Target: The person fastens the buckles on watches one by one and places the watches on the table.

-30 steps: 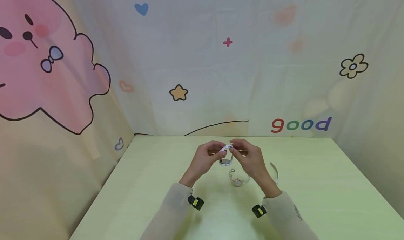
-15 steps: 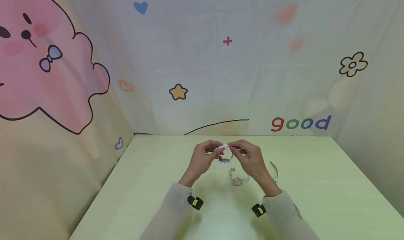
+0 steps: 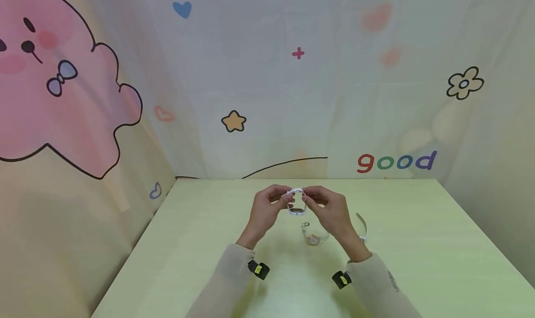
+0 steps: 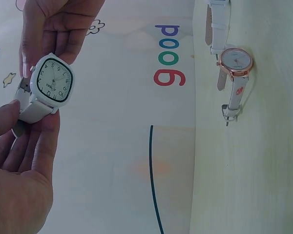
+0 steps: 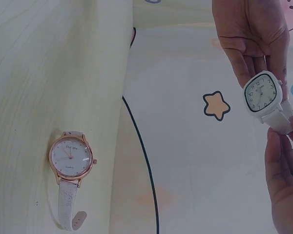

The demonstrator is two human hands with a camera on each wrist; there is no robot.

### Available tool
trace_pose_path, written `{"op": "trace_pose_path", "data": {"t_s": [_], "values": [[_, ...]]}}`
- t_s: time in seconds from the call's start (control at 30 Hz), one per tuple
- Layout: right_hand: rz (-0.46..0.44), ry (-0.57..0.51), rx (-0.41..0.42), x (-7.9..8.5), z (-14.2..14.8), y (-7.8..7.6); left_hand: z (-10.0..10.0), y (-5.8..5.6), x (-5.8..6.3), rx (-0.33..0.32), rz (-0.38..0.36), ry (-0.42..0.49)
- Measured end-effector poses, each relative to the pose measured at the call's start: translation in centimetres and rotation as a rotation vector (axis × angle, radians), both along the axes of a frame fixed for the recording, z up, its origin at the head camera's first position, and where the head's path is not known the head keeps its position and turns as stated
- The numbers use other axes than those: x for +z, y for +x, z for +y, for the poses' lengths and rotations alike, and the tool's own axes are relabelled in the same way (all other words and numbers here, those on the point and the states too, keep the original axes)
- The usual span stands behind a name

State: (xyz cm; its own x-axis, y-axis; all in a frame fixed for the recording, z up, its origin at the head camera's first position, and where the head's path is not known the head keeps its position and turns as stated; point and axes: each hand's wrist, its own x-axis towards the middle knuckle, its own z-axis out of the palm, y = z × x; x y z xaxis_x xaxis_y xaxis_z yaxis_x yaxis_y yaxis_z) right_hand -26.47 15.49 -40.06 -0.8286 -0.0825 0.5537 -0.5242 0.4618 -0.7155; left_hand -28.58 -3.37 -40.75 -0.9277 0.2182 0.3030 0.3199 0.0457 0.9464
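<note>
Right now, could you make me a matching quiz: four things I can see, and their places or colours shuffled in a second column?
1. Square watch
2. Round rose-gold watch
3. Printed star
4. The word "good"

A. orange with a dark outline
B. lying on the table
C. four different colours
D. held by left hand and right hand

1-D; 2-B; 3-A; 4-C

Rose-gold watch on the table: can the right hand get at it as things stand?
Likely not yet: the right hand is pinching the white square-faced watch. The rose-gold watch lies below on the table with nothing on it, so the way looks free otherwise.
</note>
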Motion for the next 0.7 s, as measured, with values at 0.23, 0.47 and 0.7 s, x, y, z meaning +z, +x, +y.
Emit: {"op": "trace_pose_path", "data": {"t_s": [0.23,0.47,0.7], "values": [[-0.012,-0.022,-0.012,0.00,-0.07,-0.06,-0.16,0.04,-0.10,0.011,-0.002,-0.038],[-0.128,-0.110,0.039,-0.27,-0.52,-0.46,-0.24,-0.09,0.07,0.011,-0.063,0.028],[-0.107,-0.043,0.013,-0.24,-0.61,-0.54,-0.84,-0.16,-0.14,-0.020,-0.076,0.061]]}}
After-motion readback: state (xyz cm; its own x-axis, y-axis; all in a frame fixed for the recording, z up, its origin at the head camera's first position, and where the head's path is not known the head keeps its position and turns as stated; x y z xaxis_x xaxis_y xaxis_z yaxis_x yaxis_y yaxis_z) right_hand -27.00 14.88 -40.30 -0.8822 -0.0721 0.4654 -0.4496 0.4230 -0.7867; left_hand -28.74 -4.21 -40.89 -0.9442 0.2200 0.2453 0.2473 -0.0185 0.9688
